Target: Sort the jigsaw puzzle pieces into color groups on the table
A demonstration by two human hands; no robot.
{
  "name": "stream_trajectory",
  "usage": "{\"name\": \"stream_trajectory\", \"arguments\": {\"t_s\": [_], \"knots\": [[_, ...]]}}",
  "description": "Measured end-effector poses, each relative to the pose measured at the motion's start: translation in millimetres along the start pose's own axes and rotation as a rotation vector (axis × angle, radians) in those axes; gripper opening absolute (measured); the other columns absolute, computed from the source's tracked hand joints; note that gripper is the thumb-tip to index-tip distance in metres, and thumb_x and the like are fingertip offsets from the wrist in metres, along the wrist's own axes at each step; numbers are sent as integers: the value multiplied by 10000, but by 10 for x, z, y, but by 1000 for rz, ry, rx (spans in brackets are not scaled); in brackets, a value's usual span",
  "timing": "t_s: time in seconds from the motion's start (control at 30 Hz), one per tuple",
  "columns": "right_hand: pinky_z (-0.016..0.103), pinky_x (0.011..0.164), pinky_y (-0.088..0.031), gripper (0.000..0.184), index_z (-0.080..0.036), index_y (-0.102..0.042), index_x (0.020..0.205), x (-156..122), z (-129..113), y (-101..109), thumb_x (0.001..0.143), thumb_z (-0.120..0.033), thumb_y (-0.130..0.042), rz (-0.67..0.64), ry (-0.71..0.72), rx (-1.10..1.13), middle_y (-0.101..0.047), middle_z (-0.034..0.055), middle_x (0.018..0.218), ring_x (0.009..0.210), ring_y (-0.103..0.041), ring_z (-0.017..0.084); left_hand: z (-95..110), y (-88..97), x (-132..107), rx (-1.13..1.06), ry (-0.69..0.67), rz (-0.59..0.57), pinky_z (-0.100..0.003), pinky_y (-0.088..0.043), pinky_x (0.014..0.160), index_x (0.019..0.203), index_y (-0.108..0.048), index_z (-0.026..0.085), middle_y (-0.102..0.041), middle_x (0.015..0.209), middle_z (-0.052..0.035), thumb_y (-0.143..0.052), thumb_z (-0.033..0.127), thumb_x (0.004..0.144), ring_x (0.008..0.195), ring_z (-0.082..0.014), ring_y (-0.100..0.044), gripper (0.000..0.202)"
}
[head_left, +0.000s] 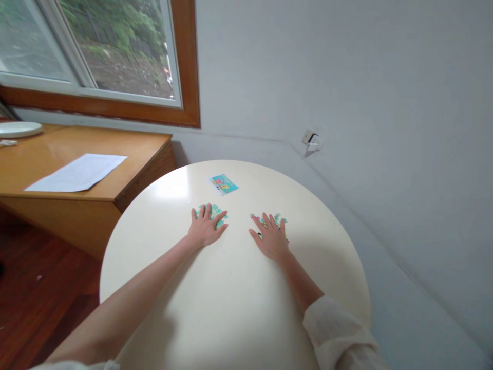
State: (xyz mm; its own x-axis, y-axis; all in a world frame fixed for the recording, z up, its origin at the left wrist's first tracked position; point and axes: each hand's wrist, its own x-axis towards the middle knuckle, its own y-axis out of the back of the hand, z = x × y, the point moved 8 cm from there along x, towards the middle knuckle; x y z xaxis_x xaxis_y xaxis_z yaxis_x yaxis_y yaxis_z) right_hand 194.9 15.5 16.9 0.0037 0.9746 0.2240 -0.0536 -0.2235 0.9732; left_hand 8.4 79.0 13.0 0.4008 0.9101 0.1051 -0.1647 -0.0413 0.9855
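My left hand (206, 227) lies flat with its fingers spread over a heap of small teal and green jigsaw puzzle pieces (214, 209). To its right, my right hand (270, 237) is spread out over a second heap of puzzle pieces (280, 220), teal with bits of pink and yellow. The palms cover part of both heaps. Beyond the left hand, a small picture card (224, 184) shows colourful figures on a turquoise ground. Neither hand touches the card.
Everything rests on a round white table (234, 298). At the left stands a wooden desk (142, 154) bearing a white sheet of paper (79, 172) and a white round lid or plate (19, 129). A wall socket (311, 140) is beyond the table, and a window (115, 46) is at upper left.
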Motion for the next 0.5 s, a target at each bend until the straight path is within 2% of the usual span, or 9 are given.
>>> {"name": "stream_trajectory", "arguments": {"t_s": [0.13, 0.23, 0.37, 0.5], "knots": [[543, 1031, -154, 482, -318, -368, 1351, 10, 53, -14, 893, -462, -332, 21, -37, 10, -393, 90, 1403, 1278, -344, 300, -4, -20, 53, -13, -16, -14, -611, -116, 1018, 1335, -370, 378, -263, 1466, -86, -259, 617, 837, 1340, -351, -191, 564], [533, 1032, -158, 442, -323, -400, 1332, -8, 76, -10, 901, -395, -328, 47, -62, 15, -427, 81, 1379, 1255, -373, 290, 14, 12, 41, -32, -44, 31, -586, -144, 1033, 1323, -392, 368, -299, 1449, -83, -274, 566, 857, 1336, -320, -224, 520], [520, 1040, -143, 412, -305, -461, 1291, -41, 92, 29, 906, -324, -316, 86, -87, 12, -476, 75, 1336, 1236, -394, 268, 71, 141, -44, -34, -90, 169, -531, -151, 1072, 1280, -462, 291, -400, 1384, -91, -306, 480, 874, 1313, -263, -292, 475], [489, 1055, -126, 410, -230, -500, 1264, -96, 75, 168, 914, -301, -299, 206, -74, -5, -459, 99, 1350, 1259, -364, 254, 142, 306, -174, -20, -140, 308, -459, -135, 1111, 1241, -493, 203, -446, 1342, -112, -290, 397, 890, 1298, -221, -320, 449]]}}
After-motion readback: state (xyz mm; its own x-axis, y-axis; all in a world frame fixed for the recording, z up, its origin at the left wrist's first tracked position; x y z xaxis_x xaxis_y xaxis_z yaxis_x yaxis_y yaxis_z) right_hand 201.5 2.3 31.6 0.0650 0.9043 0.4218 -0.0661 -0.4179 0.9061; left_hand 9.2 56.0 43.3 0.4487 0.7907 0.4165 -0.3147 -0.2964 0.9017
